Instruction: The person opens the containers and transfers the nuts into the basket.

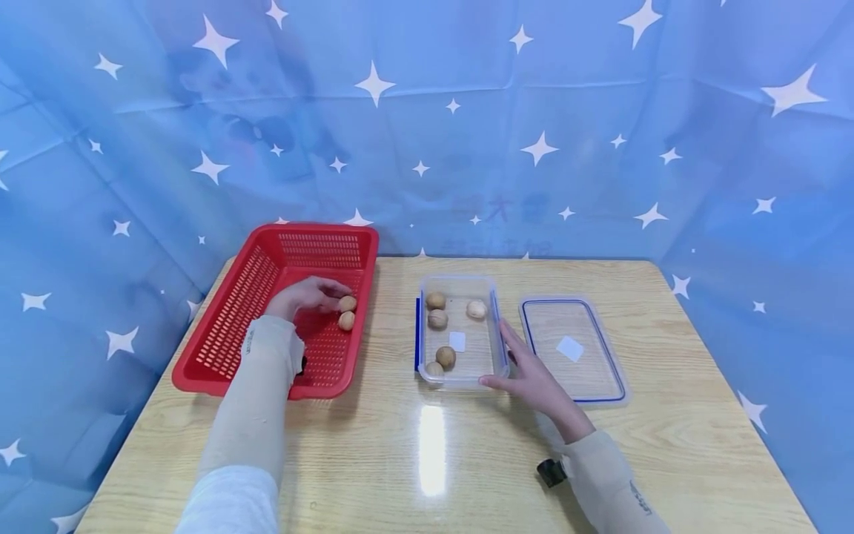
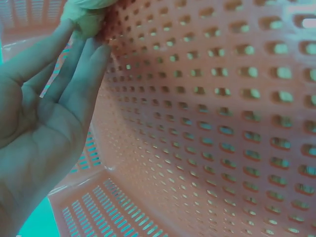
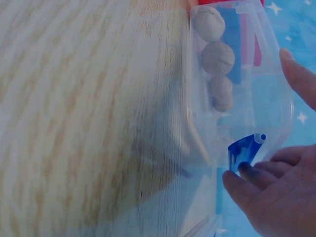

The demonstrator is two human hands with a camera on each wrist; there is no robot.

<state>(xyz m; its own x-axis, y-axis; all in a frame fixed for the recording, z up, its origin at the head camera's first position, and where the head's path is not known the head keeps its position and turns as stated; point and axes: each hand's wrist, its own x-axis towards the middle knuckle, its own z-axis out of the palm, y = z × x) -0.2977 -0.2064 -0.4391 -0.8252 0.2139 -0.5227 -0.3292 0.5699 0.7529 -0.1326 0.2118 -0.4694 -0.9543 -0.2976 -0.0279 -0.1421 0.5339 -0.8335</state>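
Inside the red basket (image 1: 220, 371), my left hand (image 1: 310, 295) has its thumb and fingertips at a walnut (image 1: 347, 303), seen also as a pale walnut (image 2: 89, 22) in the left wrist view. A second walnut (image 1: 346, 320) lies right beside it, near the basket's right wall. My right hand (image 1: 534, 378) grips the clear plastic container (image 1: 470, 382) at its near right corner, thumb on the front rim and fingers along the side by a blue latch (image 3: 244, 150). Several walnuts sit in the container, among them a pale walnut (image 1: 477, 309) and a browner walnut (image 1: 445, 357).
A clear lid (image 1: 577, 371) with a blue seal lies flat on the wooden table (image 1: 373, 460), just right of the container. Another blue latch (image 1: 418, 334) hangs on the container's left side. A blue star-patterned curtain (image 1: 427, 133) stands behind the table.
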